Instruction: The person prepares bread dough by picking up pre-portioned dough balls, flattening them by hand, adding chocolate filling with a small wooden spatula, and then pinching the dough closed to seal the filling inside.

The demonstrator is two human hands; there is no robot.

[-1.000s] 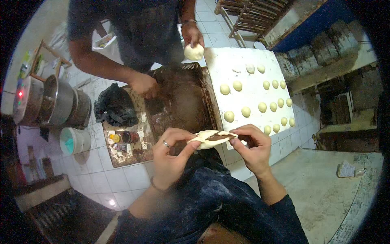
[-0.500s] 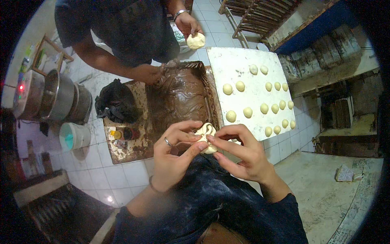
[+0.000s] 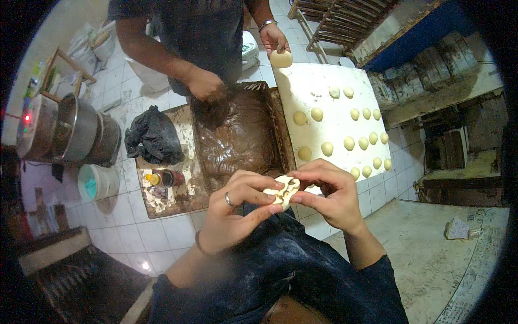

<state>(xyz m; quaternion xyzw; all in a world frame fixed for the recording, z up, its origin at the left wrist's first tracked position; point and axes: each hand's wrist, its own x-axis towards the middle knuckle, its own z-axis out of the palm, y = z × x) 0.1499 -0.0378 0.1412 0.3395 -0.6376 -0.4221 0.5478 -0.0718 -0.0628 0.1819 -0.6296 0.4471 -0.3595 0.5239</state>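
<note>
Between my two hands, in front of my lap, is a pale piece of dough (image 3: 287,190) with folded edges and a brown filling showing in its gaps. My left hand (image 3: 237,205), with a ring on one finger, pinches its left side. My right hand (image 3: 329,197) grips the opposite edge between thumb and fingers. Just beyond them lies a tray of smooth dark brown paste (image 3: 240,137). Across from me, another person's hand (image 3: 205,86) is at the far left of the paste, its fingers partly hidden; the other hand holds a flat dough disc (image 3: 281,59).
A white board (image 3: 329,123) bearing several round dough balls (image 3: 327,148) stands right of the paste. On the left are a crumpled black bag (image 3: 154,135), a small yellow-capped bottle (image 3: 154,178), a white bucket (image 3: 100,182) and large metal pots (image 3: 78,127). A pale worktop (image 3: 410,254) lies at lower right.
My hands have turned the dough and shifted it slightly right and down, with its edges pinched differently. The other person has moved right, bringing the dough disc to the board's far corner.
</note>
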